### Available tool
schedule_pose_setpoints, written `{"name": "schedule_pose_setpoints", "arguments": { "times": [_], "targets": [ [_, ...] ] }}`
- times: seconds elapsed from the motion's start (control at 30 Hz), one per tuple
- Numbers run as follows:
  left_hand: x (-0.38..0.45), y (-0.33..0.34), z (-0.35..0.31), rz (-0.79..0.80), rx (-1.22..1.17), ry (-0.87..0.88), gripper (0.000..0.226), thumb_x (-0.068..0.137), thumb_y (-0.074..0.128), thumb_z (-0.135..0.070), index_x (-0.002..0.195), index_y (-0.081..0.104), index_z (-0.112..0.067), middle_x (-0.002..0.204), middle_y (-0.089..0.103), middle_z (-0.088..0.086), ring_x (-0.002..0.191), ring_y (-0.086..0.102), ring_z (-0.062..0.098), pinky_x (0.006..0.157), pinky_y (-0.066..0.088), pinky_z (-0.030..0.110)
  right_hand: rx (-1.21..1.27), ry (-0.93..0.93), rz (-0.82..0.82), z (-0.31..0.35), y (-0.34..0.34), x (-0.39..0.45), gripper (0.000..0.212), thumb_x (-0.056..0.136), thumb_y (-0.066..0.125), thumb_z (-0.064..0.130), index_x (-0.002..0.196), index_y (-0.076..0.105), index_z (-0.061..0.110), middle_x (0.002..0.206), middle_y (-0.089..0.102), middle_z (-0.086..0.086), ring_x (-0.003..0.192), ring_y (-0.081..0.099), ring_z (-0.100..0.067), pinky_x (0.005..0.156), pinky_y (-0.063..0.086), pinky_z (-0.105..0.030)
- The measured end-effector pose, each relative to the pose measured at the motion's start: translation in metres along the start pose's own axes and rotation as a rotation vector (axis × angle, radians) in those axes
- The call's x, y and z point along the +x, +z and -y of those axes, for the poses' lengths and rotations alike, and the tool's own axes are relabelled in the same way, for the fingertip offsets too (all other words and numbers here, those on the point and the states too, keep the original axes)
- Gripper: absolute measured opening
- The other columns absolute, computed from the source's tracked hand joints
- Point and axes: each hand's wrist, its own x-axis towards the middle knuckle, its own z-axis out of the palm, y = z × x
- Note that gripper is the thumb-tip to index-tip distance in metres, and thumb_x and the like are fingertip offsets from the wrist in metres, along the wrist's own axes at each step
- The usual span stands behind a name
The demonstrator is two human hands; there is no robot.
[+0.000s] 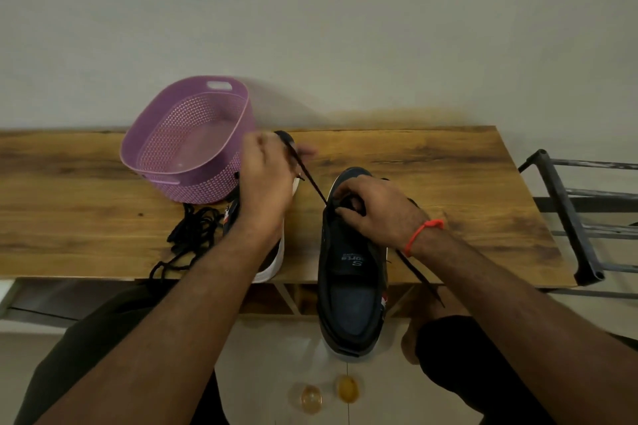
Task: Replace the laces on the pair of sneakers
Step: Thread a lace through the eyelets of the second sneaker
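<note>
2 hands lacing a dark sneaker on a wooden table.

From the left: a purple perforated plastic basket (188,145) stands on the brown wood-grain table (448,162), with a loose pile of black laces (193,235) just in front of it. The left hand (267,179) pinches a flat black lace (307,172) and holds it taut above a white-soled sneaker (272,262). The lace runs down to the navy sneaker (352,272), whose heel overhangs the table edge. The right hand (376,210), an orange thread band (419,235) at its wrist, curls its fingers on that shoe's eyelet area.
</note>
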Motion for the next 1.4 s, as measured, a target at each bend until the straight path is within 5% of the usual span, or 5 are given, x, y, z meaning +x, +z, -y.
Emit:
{"name": "schedule_pose_setpoints", "arguments": {
  "times": [0.33, 0.67, 0.93, 1.17, 1.4],
  "targets": [
    [-0.003, -0.012, 0.016, 0.662, 1.225, 0.071, 0.031, 0.1, 0.06, -0.035, 0.128, 0.066, -0.022, 0.123, 0.065, 0.004, 0.105, 0.063, 0.016, 0.091, 0.054, 0.033, -0.141, 0.094, 0.108, -0.001, -0.005, 0.001, 0.048, 0.093, 0.063, 0.038, 0.138, 0.05, 0.026, 0.13, 0.047, -0.004, 0.126, 0.036, -0.023, 0.105, 0.038, -0.037],
    [0.012, -0.011, -0.017, 0.057, -0.353, -0.036, 0.024, 0.111, 0.032, -0.029, 0.1, 0.051, -0.019, 0.07, 0.063, -0.004, 0.068, 0.063, 0.013, 0.063, 0.051, 0.027, -0.06, 0.164, 0.128, -0.005, -0.005, 0.0, 0.046, 0.094, 0.061, 0.028, 0.139, 0.049, 0.026, 0.13, 0.044, -0.005, 0.129, 0.034, -0.023, 0.107, 0.041, -0.038],
    [-0.012, -0.003, 0.017, 0.534, 1.402, 0.051, 0.03, 0.1, 0.053, -0.051, 0.112, 0.066, -0.027, 0.098, 0.059, -0.004, 0.087, 0.06, 0.017, 0.07, 0.047, 0.035, -0.037, 0.19, 0.137, -0.005, -0.006, 0.001, 0.049, 0.094, 0.061, 0.024, 0.141, 0.047, 0.025, 0.134, 0.044, -0.006, 0.131, 0.033, -0.024, 0.109, 0.039, -0.037],
    [0.011, -0.02, -0.025, -0.384, 0.281, 0.483, 0.025, 0.108, 0.034, -0.032, 0.093, 0.048, -0.017, 0.083, 0.05, -0.007, 0.074, 0.044, 0.001, 0.066, 0.034, 0.016, -0.075, 0.226, 0.08, -0.004, -0.009, -0.001, 0.04, 0.098, 0.056, 0.038, 0.136, 0.051, 0.024, 0.132, 0.048, -0.004, 0.128, 0.038, -0.024, 0.107, 0.04, -0.042],
    [0.007, -0.029, -0.014, -0.089, 0.976, 0.564, 0.03, 0.096, 0.054, -0.037, 0.071, 0.052, -0.023, 0.082, 0.048, -0.004, 0.073, 0.046, 0.009, 0.071, 0.035, 0.019, 0.267, 0.296, -0.226, -0.012, -0.029, 0.004, 0.022, 0.103, 0.049, 0.019, 0.115, 0.067, 0.024, 0.105, 0.066, 0.007, 0.095, 0.058, -0.006, 0.076, 0.048, -0.013]
  ]
}}
